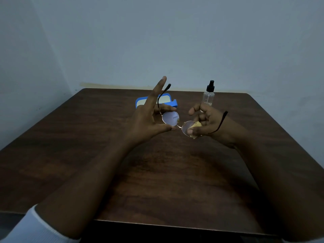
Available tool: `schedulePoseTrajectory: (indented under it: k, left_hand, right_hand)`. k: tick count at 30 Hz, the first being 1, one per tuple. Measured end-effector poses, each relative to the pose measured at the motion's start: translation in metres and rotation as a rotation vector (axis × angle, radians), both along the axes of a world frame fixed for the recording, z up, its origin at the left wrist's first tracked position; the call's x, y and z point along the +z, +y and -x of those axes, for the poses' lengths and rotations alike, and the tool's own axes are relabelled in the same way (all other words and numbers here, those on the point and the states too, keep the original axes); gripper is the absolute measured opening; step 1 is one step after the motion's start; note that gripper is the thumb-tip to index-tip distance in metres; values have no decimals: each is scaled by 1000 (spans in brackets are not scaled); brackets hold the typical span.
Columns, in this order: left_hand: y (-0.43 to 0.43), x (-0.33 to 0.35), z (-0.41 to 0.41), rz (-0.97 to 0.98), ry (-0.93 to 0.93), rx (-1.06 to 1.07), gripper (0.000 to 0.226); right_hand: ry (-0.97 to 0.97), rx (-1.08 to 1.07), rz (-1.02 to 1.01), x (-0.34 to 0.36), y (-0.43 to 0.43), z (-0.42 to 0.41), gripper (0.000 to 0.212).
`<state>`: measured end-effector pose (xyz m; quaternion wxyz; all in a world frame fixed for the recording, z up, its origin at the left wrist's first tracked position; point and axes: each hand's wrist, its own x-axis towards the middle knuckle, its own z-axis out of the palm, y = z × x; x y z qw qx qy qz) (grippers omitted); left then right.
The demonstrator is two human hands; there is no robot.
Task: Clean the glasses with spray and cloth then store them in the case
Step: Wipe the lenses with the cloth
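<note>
Above table [105, 155], both hands pinch glasses [171, 118]; no writing legible.

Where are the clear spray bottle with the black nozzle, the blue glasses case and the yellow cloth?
Clear spray bottle with black nozzle [208, 97], head view, clear body.
Blue glasses case [172, 103], head view, right edge.
Yellow cloth [196, 125], head view, fold behind the lens.

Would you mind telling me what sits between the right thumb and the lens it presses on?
In the head view, a yellow cloth lies between the right hand and that lens of the glasses.
</note>
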<state>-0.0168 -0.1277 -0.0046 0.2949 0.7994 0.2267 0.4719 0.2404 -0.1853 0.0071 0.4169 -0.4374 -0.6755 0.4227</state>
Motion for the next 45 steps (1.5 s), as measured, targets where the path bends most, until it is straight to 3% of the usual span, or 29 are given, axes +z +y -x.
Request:
schedulePoseTrajectory:
  k: [4,7,14,20,25,28,32,37,45]
  left_hand:
    - [1,-1,-2,-15,57,45,119]
    - [2,-2,-2,31,-8,-3,119]
    - [0,1,1,49,9,44,128]
    - [-7,3,-3,32,-6,-20,124]
    - [-14,2,-5,75,74,-83,123]
    - [-15,3,-5,49,109,-66,126]
    - [-14,3,-5,63,130,-71,131]
    - [-16,5,-4,58,172,-76,133]
    - [-16,2,-8,28,183,-80,132]
  right_hand:
    - [-65,2,26,-2,-2,3,54]
    - [-41,-102,-50,0,-1,3,51]
    - [-75,-282,-157,4,-3,2,19]
    - [-3,-412,-163,5,-2,4,29]
    - [26,-272,-77,4,-1,-1,5]
    - [23,-169,-107,8,-1,-6,24]
    - [-27,-56,-216,13,-7,-7,31]
    - [-229,1,-291,16,-10,-4,20]
    - [-336,-22,-257,16,-10,2,14]
